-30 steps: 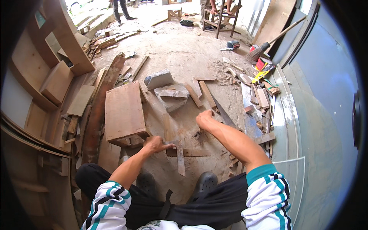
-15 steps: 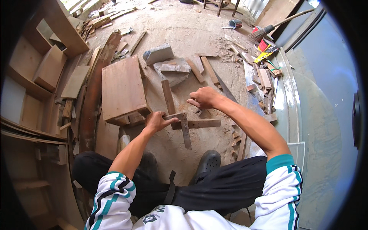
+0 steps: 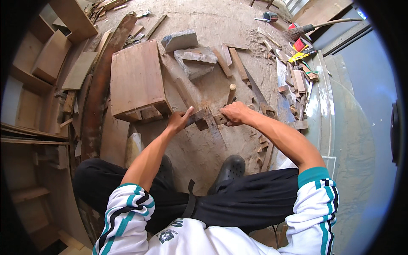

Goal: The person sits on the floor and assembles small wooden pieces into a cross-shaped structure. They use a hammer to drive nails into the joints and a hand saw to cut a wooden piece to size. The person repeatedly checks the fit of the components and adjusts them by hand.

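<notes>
Right hand (image 3: 235, 114) has come down onto a wood piece (image 3: 220, 119) that it was apart from 0.5 s ago, and the wooden strip (image 3: 183, 90) now slants more than it did then. Box hasn't shifted on the ground, the camera just looks lower.

Head view, only 1 to go on, so I'm placing everything off the wooden box (image 3: 138, 76). Try square (image 3: 215, 129) is just right of the box's near right corner. Left hand (image 3: 180, 120) is right by that corner too, fingers curled around the square's stock, thumb stretched along the top. Right hand is farther right of the box, fingers bent in, gripping the end of the wood piece. Can't tell how hard. That piece sits right of the box along with the strip, which runs from beside the box toward the square. Can't see if those 2 are joined, the square covers the spot.

Also right of the box: a round wooden handle (image 3: 232, 91) poking up just beyond the right hand, then a handsaw (image 3: 255, 88) lying past it. 2 stone blocks (image 3: 193, 63) sit near the box's far right corner, touching or nearly so.
</notes>
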Motion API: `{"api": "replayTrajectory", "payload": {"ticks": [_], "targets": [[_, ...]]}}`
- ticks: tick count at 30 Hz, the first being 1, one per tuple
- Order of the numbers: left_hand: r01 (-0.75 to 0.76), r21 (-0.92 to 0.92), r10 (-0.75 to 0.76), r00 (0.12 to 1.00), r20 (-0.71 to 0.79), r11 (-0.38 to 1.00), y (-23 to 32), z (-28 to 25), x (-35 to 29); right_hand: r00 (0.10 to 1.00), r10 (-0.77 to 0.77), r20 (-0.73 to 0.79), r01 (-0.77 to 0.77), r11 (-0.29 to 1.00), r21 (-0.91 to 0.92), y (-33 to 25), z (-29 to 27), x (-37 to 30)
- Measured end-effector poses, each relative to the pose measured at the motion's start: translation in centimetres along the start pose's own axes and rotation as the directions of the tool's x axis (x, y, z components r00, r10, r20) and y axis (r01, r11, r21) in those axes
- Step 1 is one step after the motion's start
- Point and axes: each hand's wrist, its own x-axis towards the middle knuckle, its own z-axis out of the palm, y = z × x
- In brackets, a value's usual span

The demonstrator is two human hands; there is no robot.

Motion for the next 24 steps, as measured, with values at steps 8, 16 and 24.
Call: {"api": "replayTrajectory", "payload": {"ticks": [8,16,24], "targets": [[-0.109,-0.221,0.092,0.992,-0.084,0.969,1.7,1.0,1.3,0.994,0.08,-0.073,-0.086,0.993,-0.083,-1.1,-0.2,-1.1],[-0.051,-0.503,0.001,0.995,-0.1,0.863,3.8,2.6,1.4,0.967,0.141,-0.212,-0.183,0.964,-0.192,0.2,2.6,-0.4],[-0.058,-0.569,-0.014,0.992,-0.122,0.82,1.1,2.9,2.9,0.981,0.189,-0.033,-0.189,0.982,-0.017,-0.1,1.4,-0.1]]}}
